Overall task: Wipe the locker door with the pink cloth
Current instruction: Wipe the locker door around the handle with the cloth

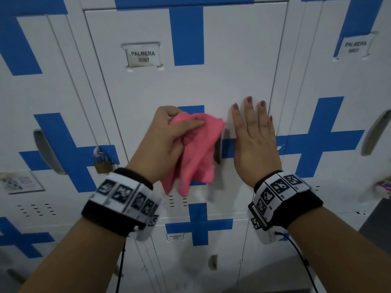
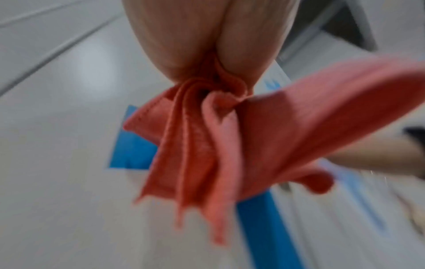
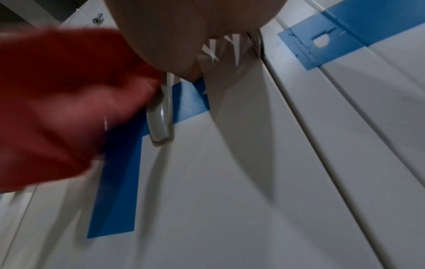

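The white locker door (image 1: 232, 66) with blue cross stripes fills the middle of the head view. My left hand (image 1: 167, 136) grips the bunched pink cloth (image 1: 196, 151) against the door's middle, just left of the grey handle (image 1: 219, 151). The cloth (image 2: 230, 142) hangs in folds from the fist in the left wrist view. My right hand (image 1: 254, 134) lies flat on the door near its right edge, fingers straight. In the right wrist view the cloth (image 3: 64, 102) blurs beside the handle (image 3: 161, 116).
A name tag (image 1: 143, 56) sits high on the door. The locker to the left carries a brass padlock (image 1: 101, 162). More lockers stand at the right (image 1: 338, 115) and below (image 1: 198, 250). A dark floor patch (image 1: 374, 227) shows at lower right.
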A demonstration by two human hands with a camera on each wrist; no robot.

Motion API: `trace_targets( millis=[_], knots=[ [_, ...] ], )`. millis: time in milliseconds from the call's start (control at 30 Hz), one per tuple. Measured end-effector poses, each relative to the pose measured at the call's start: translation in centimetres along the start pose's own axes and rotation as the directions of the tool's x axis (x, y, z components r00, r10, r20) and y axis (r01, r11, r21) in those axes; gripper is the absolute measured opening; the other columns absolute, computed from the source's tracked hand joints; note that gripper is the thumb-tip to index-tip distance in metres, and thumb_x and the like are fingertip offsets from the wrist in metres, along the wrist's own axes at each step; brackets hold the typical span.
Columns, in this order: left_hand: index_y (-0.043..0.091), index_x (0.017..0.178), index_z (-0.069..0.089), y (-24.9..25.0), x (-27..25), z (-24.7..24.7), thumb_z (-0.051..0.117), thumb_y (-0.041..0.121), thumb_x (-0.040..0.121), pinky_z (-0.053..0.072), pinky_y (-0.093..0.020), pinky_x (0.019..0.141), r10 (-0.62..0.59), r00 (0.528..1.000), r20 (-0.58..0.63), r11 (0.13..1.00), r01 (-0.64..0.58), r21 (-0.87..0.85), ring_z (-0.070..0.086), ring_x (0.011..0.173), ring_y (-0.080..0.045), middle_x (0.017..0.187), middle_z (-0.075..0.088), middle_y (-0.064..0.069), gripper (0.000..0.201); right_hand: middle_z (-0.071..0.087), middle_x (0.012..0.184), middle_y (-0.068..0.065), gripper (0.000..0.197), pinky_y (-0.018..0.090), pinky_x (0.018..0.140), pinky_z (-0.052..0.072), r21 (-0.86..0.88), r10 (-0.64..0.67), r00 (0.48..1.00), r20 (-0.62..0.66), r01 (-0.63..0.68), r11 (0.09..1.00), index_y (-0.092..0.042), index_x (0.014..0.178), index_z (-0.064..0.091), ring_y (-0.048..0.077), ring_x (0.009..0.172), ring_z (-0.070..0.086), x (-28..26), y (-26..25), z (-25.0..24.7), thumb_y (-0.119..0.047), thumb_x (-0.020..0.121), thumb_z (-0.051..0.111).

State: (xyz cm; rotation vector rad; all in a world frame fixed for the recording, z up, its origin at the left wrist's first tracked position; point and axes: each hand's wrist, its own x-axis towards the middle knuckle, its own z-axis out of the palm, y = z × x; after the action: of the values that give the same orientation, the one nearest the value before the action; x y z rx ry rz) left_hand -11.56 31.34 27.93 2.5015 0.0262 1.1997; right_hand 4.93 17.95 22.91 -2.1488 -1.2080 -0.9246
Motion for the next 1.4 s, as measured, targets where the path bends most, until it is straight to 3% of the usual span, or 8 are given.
trace_targets(
  millis=[67, 133, 200, 333, 600, 733, 1133, 1400],
  knots=[
    [0.016, 0.123, 0.060, -0.9, 0.0, 1.0, 0.054, 0.025, 0.092, 0.044, -0.015, 0.088, 0.007, 1.000, -0.018, 0.991, -0.005, 0.137, 0.051, 0.100, 0.009, 0.112, 0.053, 0.009, 0.033, -0.019, 0.155, -0.005, 0.084, 0.044, 0.118, 0.000, -0.006, 0.002, 1.000, -0.004, -0.002, 1.000, -0.025, 0.151, -0.003, 0.023, 0.144, -0.016, 0.0, 0.0, -0.1, -0.001, 0.086, 0.045],
    [0.022, 0.128, 0.058, -1.2, -0.5, 2.2, 0.057, 0.023, 0.091, 0.039, -0.034, 0.094, 0.108, 0.994, 0.003, 0.876, -0.097, 0.472, 0.051, 0.110, -0.019, 0.125, 0.054, -0.004, 0.037, -0.018, 0.155, -0.004, 0.083, 0.045, 0.118, 0.000, -0.007, 0.001, 1.000, -0.011, -0.001, 1.000, -0.024, 0.151, -0.002, 0.024, 0.145, -0.015, 0.0, 0.0, -0.1, -0.001, 0.086, 0.045],
    [0.027, 0.132, 0.054, -1.3, -1.0, 3.4, 0.056, 0.023, 0.087, 0.030, -0.042, 0.096, 0.159, 0.987, 0.010, 0.758, -0.129, 0.639, 0.042, 0.117, -0.025, 0.136, 0.047, -0.005, 0.046, -0.018, 0.155, -0.004, 0.082, 0.046, 0.118, 0.001, -0.010, -0.004, 1.000, -0.017, 0.003, 1.000, -0.024, 0.151, -0.001, 0.025, 0.144, -0.015, 0.0, 0.0, 0.0, -0.002, 0.087, 0.045],
    [0.031, 0.133, 0.051, 0.0, -1.3, 5.6, 0.053, 0.039, 0.088, 0.025, -0.049, 0.102, 0.123, 0.992, -0.008, 0.741, -0.087, 0.666, 0.031, 0.132, -0.024, 0.146, 0.037, -0.003, 0.046, -0.021, 0.153, -0.007, 0.082, 0.048, 0.118, 0.003, -0.002, -0.011, 1.000, -0.028, 0.011, 1.000, -0.025, 0.151, -0.002, 0.025, 0.145, -0.015, 0.0, 0.0, 0.2, -0.003, 0.088, 0.046],
    [0.020, 0.149, 0.016, 0.9, -1.8, 9.1, 0.053, 0.012, 0.082, -0.003, -0.066, 0.108, -0.032, 0.997, -0.069, 0.658, 0.073, 0.750, 0.000, 0.144, -0.037, 0.157, 0.001, -0.014, 0.077, -0.020, 0.155, -0.004, 0.085, 0.046, 0.118, 0.003, -0.024, -0.003, 1.000, -0.020, 0.002, 1.000, -0.024, 0.151, -0.004, 0.025, 0.145, -0.014, 0.0, -0.1, 0.0, -0.003, 0.087, 0.048],
    [0.018, 0.150, 0.013, 1.4, -1.5, 9.8, 0.038, 0.013, 0.084, -0.003, -0.068, 0.106, -0.080, 0.994, -0.080, 0.667, 0.113, 0.737, -0.004, 0.144, -0.037, 0.157, -0.003, -0.012, 0.071, -0.018, 0.155, -0.003, 0.083, 0.046, 0.118, 0.003, -0.024, -0.004, 1.000, -0.020, 0.004, 1.000, -0.024, 0.151, -0.003, 0.025, 0.145, -0.014, 0.0, -0.1, 0.0, -0.005, 0.088, 0.047],
    [0.022, 0.151, 0.017, 0.5, -1.7, 8.7, 0.060, 0.019, 0.084, -0.004, -0.063, 0.110, -0.009, 1.000, -0.029, 0.688, 0.027, 0.725, -0.003, 0.146, -0.032, 0.159, 0.005, -0.006, 0.080, -0.014, 0.158, 0.001, 0.086, 0.047, 0.118, 0.003, -0.039, 0.004, 1.000, -0.018, -0.005, 0.999, -0.024, 0.151, -0.005, 0.027, 0.145, -0.014, 0.0, -0.2, 0.1, -0.003, 0.086, 0.048],
    [0.021, 0.139, 0.045, 0.1, -1.9, 7.6, 0.065, 0.024, 0.084, -0.008, -0.061, 0.110, 0.036, 0.994, 0.099, 0.621, -0.100, 0.777, 0.002, 0.145, -0.033, 0.159, 0.012, -0.005, 0.059, -0.013, 0.158, 0.002, 0.087, 0.048, 0.118, 0.005, -0.052, 0.005, 1.000, -0.009, -0.006, 0.999, -0.024, 0.151, -0.006, 0.027, 0.145, -0.013, 0.0, -0.2, 0.0, -0.004, 0.086, 0.049]
  ],
)
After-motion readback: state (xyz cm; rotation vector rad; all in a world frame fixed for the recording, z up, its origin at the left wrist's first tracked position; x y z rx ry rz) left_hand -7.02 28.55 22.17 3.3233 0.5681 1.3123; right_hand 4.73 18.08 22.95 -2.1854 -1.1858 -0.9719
